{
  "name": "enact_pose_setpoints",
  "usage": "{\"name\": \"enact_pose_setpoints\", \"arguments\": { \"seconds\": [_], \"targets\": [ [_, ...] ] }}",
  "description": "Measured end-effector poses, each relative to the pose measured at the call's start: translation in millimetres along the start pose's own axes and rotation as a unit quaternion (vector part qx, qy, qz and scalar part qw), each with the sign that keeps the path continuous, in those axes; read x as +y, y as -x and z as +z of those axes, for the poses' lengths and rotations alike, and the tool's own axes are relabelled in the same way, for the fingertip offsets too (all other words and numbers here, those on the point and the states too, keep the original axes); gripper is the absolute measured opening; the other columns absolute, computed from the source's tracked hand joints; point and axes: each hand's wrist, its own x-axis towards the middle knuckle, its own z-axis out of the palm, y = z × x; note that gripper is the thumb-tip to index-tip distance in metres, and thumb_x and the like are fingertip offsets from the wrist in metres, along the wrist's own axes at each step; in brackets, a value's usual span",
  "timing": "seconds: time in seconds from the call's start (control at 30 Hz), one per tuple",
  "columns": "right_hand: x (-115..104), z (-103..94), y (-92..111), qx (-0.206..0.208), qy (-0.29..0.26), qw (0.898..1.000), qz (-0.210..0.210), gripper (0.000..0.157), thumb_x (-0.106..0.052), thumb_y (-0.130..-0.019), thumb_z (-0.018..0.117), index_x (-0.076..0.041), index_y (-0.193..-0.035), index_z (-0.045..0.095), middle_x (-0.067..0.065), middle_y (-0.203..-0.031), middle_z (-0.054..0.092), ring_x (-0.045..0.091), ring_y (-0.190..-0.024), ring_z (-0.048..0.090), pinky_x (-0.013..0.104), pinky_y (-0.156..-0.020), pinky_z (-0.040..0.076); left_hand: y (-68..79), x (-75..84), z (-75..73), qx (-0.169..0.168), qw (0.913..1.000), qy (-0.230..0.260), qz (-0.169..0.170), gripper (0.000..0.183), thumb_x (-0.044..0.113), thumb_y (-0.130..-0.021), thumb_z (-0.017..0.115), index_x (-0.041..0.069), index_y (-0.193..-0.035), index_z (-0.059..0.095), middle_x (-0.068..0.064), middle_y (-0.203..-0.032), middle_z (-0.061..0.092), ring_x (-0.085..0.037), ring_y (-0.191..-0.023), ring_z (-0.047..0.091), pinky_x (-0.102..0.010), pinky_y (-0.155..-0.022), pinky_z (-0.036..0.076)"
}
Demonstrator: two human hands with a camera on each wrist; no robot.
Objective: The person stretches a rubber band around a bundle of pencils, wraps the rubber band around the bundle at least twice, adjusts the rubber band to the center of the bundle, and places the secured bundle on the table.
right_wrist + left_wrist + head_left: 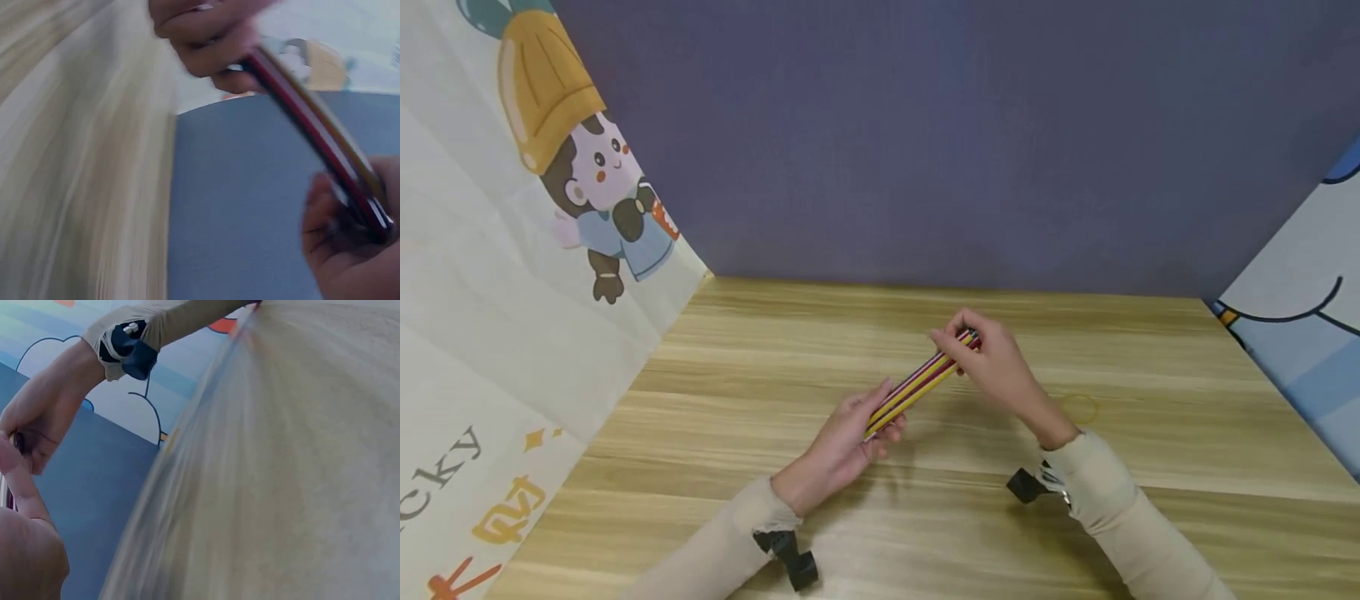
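Striped pencils (916, 387) in yellow, dark red and white form a tight bundle, held slanting above the wooden table. My left hand (847, 442) grips the lower left end, its thumb along the top and fingers underneath. At the upper right end, my right hand (1002, 367) holds the pencils between thumb and curled fingers. The right wrist view shows the bundle (312, 128) spanning both hands. In the left wrist view, a thin dark line crosses the right hand's fingers (47, 447), and most of the bundle is hidden.
A thin yellow loop, like a rubber band (1097, 407), lies on the wooden table (775, 333) beside the right wrist. A dark blue-grey panel (925, 150) stands along the back edge. Printed cartoon sheets (490, 208) flank the table at left and right. Each wrist wears a black camera (797, 567).
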Motion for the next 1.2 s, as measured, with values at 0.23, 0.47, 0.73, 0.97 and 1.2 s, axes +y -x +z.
{"name": "enact_pose_setpoints", "arguments": {
  "seconds": [0.23,0.47,0.73,0.97,1.2],
  "targets": [
    [-3,-9.3,-1,-0.042,0.002,0.998,-0.039,0.015,-0.02,-0.101,0.061,-0.01,-0.109,0.07,0.005,-0.096,0.071,0.017,-0.081,0.063,0.028,-0.064,0.052,0.1,2.3,5.1,0.016,0.9996,-0.005,0.025,0.037,0.039,-0.1,0.059,0.003,-0.106,0.065,-0.002,-0.071,0.065,-0.004,-0.048,0.052,-0.014,-0.041,0.043],
    [-2,-8.0,3,-0.072,0.043,0.995,-0.045,0.027,-0.032,-0.102,0.059,-0.015,-0.084,0.072,-0.002,-0.058,0.061,0.018,-0.044,0.055,0.03,-0.039,0.048,-0.2,1.2,1.6,-0.004,0.9989,-0.04,0.026,0.042,0.038,-0.102,0.056,-0.003,-0.111,0.062,-0.003,-0.072,0.066,-0.006,-0.048,0.054,-0.016,-0.042,0.047],
    [-2,-22.8,1,-0.122,0.024,0.992,-0.015,0.031,-0.036,-0.098,0.065,-0.016,-0.075,0.072,0.004,-0.052,0.051,0.016,-0.037,0.04,0.028,-0.033,0.035,9.0,11.4,4.2,-0.239,0.9531,-0.184,-0.027,0.054,0.043,-0.107,0.041,0.0,-0.139,0.045,-0.008,-0.081,0.065,-0.012,-0.048,0.061,-0.025,-0.041,0.051],
    [-12,-9.3,8,-0.18,0.019,0.983,-0.034,0.03,-0.034,-0.098,0.065,-0.02,-0.072,0.07,-0.002,-0.054,0.053,0.013,-0.037,0.041,0.026,-0.032,0.037,12.7,2.1,10.5,-0.288,0.9233,-0.252,-0.038,0.023,0.02,-0.102,0.058,0.0,-0.113,0.054,-0.001,-0.05,0.046,-0.014,-0.037,0.053,-0.03,-0.036,0.048],
    [-17,10.1,14,-0.234,0.003,0.971,-0.041,0.026,-0.033,-0.104,0.054,-0.017,-0.097,0.073,-0.001,-0.082,0.068,0.012,-0.064,0.062,0.03,-0.056,0.055,15.3,-7.4,17.2,-0.29,0.938,-0.181,-0.058,0.016,0.019,-0.104,0.054,0.005,-0.11,0.052,0.005,-0.049,0.041,-0.009,-0.036,0.044,-0.023,-0.034,0.04]
  ]
}}
